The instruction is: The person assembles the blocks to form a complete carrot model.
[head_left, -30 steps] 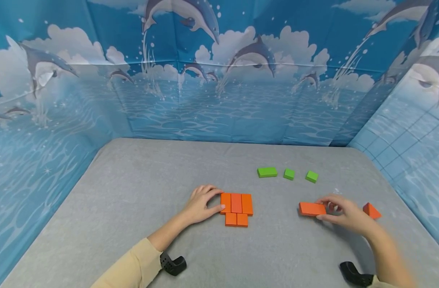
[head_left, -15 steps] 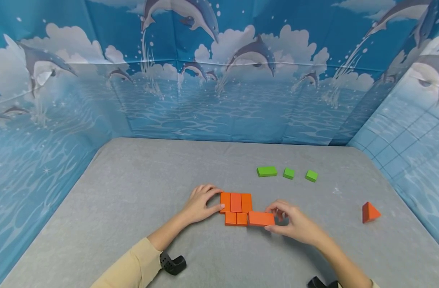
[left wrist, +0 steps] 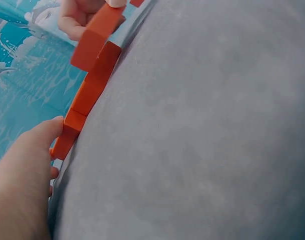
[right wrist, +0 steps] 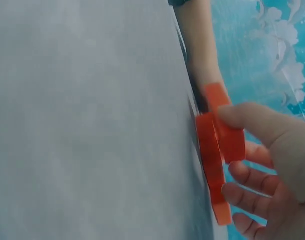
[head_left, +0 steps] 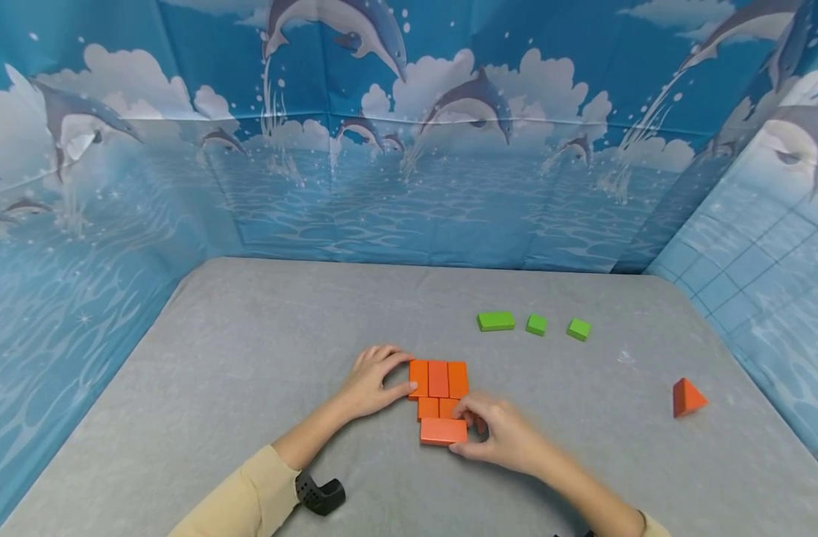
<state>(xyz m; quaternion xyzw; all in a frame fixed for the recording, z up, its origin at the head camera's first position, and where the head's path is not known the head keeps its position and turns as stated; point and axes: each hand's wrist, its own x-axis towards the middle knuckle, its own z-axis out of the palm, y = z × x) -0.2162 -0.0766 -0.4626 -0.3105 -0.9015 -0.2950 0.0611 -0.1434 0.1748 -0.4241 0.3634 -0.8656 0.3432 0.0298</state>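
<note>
Three upright orange blocks (head_left: 438, 379) lie side by side on the grey surface, with two smaller orange blocks (head_left: 428, 409) against their near edge. My left hand (head_left: 371, 382) touches the left side of the three, thumb and fingertips at the leftmost block. My right hand (head_left: 499, 432) pinches a long orange block (head_left: 443, 431) by its right end, at the near side of the small pair. In the left wrist view that held block (left wrist: 98, 37) is tilted and looks raised above the others. The right wrist view shows my thumb on the held block (right wrist: 225, 125).
Behind and to the right lie three green blocks: a long one (head_left: 496, 321) and two small ones (head_left: 536, 324) (head_left: 579, 330). An orange triangular block (head_left: 687, 398) stands at the far right. A blue dolphin-print curtain (head_left: 409, 194) surrounds the grey surface (head_left: 247, 321).
My right hand has carried the long orange block leftward from the right side to the near side of the small orange pair. My left hand has stayed at the group's left side.
</note>
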